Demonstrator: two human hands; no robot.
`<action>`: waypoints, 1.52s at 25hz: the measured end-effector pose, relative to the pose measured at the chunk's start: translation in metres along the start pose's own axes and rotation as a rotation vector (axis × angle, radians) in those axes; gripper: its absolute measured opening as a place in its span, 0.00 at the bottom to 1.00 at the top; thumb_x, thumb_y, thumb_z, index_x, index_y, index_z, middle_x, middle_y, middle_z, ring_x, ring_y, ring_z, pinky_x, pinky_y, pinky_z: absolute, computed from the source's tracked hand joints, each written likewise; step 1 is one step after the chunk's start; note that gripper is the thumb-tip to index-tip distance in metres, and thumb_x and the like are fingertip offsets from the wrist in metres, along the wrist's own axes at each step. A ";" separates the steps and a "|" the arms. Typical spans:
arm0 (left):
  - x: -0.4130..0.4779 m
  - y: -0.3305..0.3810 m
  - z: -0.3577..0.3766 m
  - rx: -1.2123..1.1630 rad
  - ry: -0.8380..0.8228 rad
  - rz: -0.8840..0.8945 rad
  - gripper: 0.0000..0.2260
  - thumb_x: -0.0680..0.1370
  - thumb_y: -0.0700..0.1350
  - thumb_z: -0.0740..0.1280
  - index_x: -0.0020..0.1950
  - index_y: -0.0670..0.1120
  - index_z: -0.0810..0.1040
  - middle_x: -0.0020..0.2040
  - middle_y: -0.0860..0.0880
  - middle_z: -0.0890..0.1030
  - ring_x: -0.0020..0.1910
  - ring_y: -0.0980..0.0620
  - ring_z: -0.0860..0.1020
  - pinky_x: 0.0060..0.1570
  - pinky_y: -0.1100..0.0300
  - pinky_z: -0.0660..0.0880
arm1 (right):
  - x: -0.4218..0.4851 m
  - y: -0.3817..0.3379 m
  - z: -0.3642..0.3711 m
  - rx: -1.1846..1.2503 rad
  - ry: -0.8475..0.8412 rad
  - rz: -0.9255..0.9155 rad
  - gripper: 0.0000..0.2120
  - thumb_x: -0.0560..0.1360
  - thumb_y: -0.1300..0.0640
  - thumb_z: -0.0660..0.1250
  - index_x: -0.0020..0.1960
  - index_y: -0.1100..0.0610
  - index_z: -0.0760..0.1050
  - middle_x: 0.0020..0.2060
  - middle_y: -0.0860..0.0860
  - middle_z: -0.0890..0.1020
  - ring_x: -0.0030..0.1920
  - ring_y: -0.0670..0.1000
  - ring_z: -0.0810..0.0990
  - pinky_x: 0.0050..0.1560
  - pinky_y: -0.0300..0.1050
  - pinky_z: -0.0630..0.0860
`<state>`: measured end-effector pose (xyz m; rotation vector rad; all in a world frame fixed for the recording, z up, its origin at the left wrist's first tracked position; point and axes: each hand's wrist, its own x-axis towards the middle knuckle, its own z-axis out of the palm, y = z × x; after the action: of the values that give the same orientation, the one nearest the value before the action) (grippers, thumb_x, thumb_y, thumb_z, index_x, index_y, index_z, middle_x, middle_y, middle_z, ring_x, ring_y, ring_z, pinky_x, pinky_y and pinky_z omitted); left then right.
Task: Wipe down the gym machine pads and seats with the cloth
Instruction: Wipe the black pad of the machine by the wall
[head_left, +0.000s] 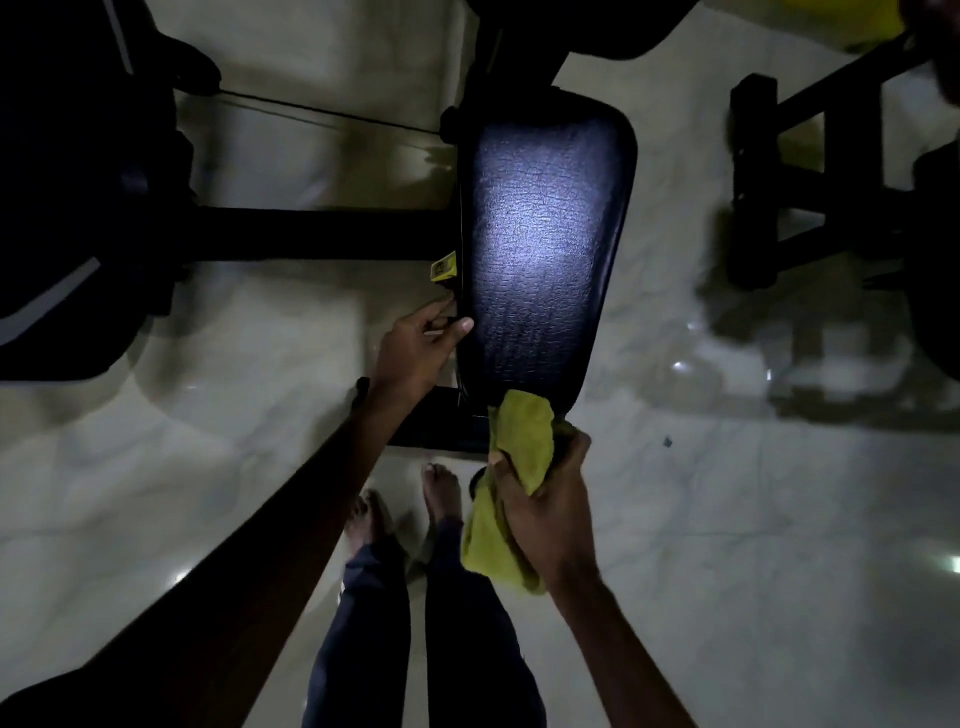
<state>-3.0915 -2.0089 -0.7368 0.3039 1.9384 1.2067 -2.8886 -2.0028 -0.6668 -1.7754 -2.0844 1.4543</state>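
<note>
Left hand (422, 344) grips the near-left edge of the dark seat pad (545, 234), thumb on top. My right hand (548, 496) clutches the bunched yellow-green cloth (522, 439), which touches the seat pad's near end.

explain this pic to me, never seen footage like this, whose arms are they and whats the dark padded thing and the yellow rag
There is one picture, taken by a wide-angle camera worn on a person's head and looking down, so the arms are their own. The long dark shape is a gym machine's seat pad, mounted on a black frame that stands on a pale shiny floor. The left hand grips the pad's left edge, thumb on top. The right hand holds a yellow-green cloth, whose top lies against the pad's near end. The person's bare feet show below. The room is dim, so the other dark machines at the sides are hard to make out.
</note>
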 end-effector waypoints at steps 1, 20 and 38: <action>-0.004 -0.006 0.001 -0.033 0.012 -0.021 0.19 0.77 0.48 0.71 0.68 0.46 0.77 0.52 0.51 0.82 0.51 0.59 0.81 0.46 0.80 0.70 | 0.002 -0.012 -0.011 -0.100 0.015 -0.085 0.27 0.72 0.42 0.73 0.63 0.41 0.62 0.58 0.44 0.76 0.54 0.52 0.81 0.51 0.54 0.79; -0.068 -0.072 0.066 -0.548 0.113 -0.291 0.16 0.72 0.60 0.73 0.51 0.49 0.84 0.43 0.52 0.85 0.43 0.54 0.83 0.47 0.57 0.78 | 0.138 -0.119 0.045 -1.784 -0.282 -1.324 0.30 0.73 0.31 0.61 0.62 0.53 0.79 0.63 0.52 0.77 0.66 0.62 0.68 0.60 0.57 0.68; -0.070 -0.054 0.054 -0.364 0.087 -0.066 0.29 0.78 0.49 0.69 0.76 0.62 0.62 0.63 0.64 0.75 0.50 0.69 0.78 0.54 0.72 0.74 | 0.213 -0.166 0.039 -1.621 -0.095 -1.326 0.27 0.70 0.34 0.56 0.55 0.49 0.83 0.59 0.49 0.80 0.61 0.61 0.70 0.58 0.58 0.67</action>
<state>-2.9958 -2.0426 -0.7576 -0.0039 1.7421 1.5174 -3.1088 -1.8429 -0.6885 0.3029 -3.3395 -0.7112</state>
